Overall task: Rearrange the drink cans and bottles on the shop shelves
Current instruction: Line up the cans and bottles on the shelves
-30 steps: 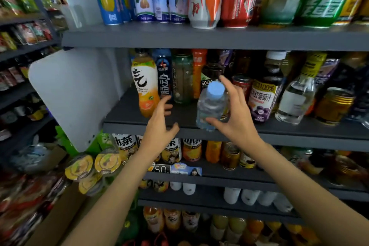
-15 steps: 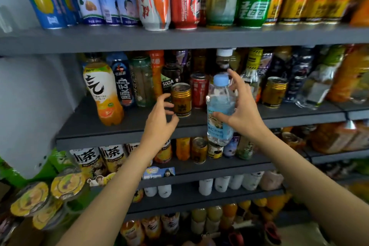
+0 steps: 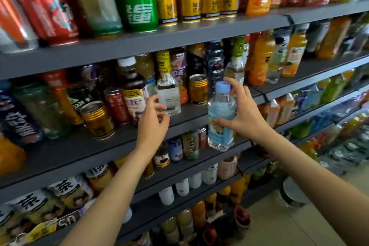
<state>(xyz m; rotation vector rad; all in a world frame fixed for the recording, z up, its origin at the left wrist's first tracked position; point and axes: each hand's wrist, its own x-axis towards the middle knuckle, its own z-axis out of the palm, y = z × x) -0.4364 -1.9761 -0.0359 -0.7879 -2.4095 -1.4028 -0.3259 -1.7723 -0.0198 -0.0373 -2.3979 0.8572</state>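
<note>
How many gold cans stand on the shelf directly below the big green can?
2. The left gold can stands at the front beside the red can; the right gold can stands between the clear bottle and the held water bottle. Others may be hidden behind bottles.

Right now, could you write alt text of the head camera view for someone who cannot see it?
A person's right hand grips a clear water bottle with a pale blue cap in front of grey shop shelves crowded with drink cans and bottles. The left hand, holding nothing, reaches toward a small clear bottle.
</note>
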